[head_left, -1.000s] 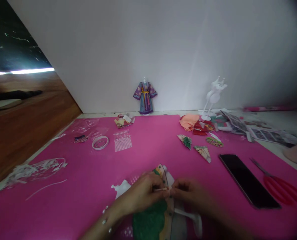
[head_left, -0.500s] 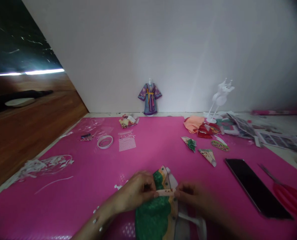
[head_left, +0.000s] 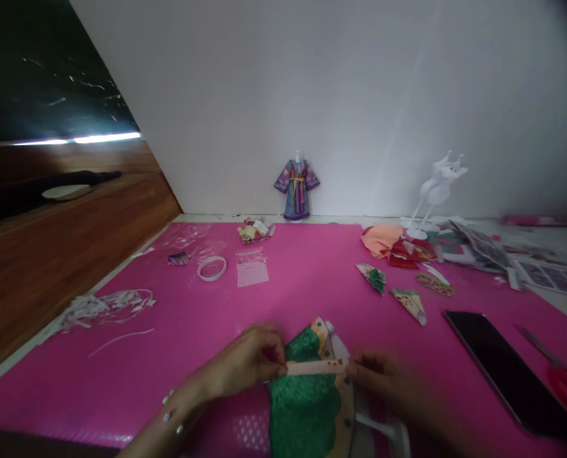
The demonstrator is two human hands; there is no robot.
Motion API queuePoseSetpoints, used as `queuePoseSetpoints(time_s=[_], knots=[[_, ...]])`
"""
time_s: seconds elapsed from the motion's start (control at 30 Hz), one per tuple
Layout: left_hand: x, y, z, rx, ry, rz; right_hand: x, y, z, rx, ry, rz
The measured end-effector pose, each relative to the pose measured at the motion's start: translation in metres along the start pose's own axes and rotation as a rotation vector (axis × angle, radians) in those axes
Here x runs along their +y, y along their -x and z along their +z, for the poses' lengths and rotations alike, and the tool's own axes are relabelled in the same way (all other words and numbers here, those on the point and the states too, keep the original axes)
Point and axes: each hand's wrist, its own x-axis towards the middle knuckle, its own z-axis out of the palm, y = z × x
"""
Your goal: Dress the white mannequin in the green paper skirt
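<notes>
- Left hand (head_left: 252,361) pinches one end of strip (head_left: 316,367); right hand (head_left: 383,380) pinches the other.
- Strip lies across green dress (head_left: 305,407), near mat (head_left: 169,356) front edge.

Both hands pinch a pale strip (head_left: 316,367) across the green paper skirt (head_left: 307,401): left hand (head_left: 250,362), right hand (head_left: 383,378). A phone (head_left: 507,372) lies to the skirt's right.

White wall (head_left: 312,83), wooden floor (head_left: 49,254)

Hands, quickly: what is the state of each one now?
Left hand: closed, pinching one end of the paper strip.
Right hand: closed, pinching the strip's other end.
</notes>
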Motion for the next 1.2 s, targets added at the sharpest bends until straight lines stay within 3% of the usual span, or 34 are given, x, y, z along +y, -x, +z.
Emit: queuePoseSetpoints(time_s=[0.17, 0.57, 1.0, 1.1, 1.2], knots=[[-0.004, 0.000, 0.001, -0.015, 0.071, 0.002, 0.000, 0.000, 0.000, -0.027, 0.007, 0.093], [-0.004, -0.005, 0.008, -0.022, 0.083, 0.023, -0.002, 0.000, 0.001, 0.005, -0.046, 0.036], [0.005, 0.002, 0.007, 0.030, -0.024, -0.103, 0.001, 0.001, 0.001, -0.011, 0.014, 0.040], [0.006, 0.010, 0.015, 0.125, -0.061, -0.031, 0.006, 0.000, 0.001, -0.032, -0.028, 0.032], [0.005, 0.018, 0.045, 0.296, -0.225, 0.146, 0.009, -0.001, 0.000, -0.038, -0.049, 0.034]])
